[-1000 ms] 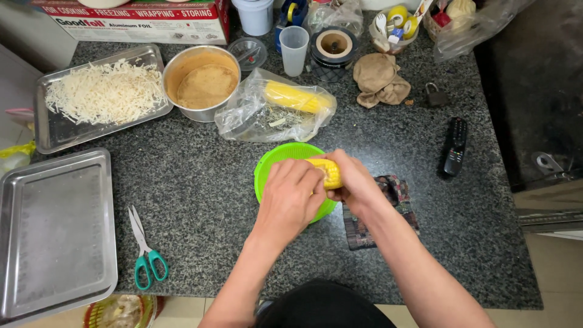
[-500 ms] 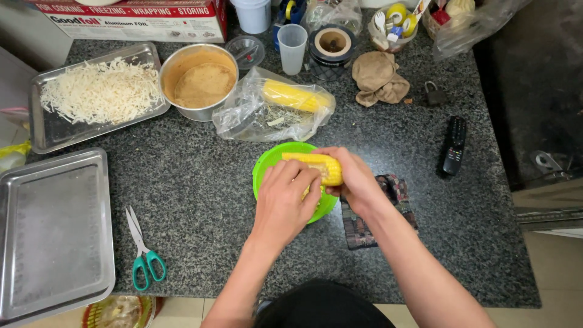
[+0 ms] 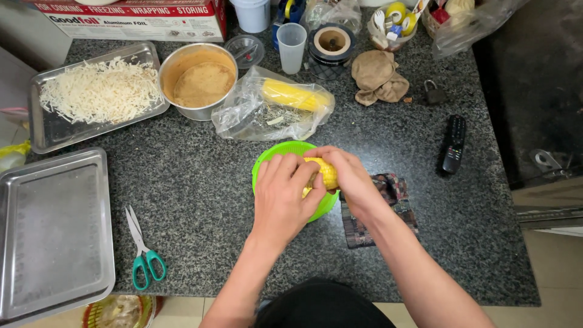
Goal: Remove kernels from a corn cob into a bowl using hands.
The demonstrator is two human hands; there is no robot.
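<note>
Head view: a corn cob (image 3: 323, 173) is gripped by the left hand (image 3: 284, 197) and right hand (image 3: 349, 176) over the green bowl (image 3: 285, 152); kernels are probably being stripped, so steady thumb pressure is needed next.
</note>
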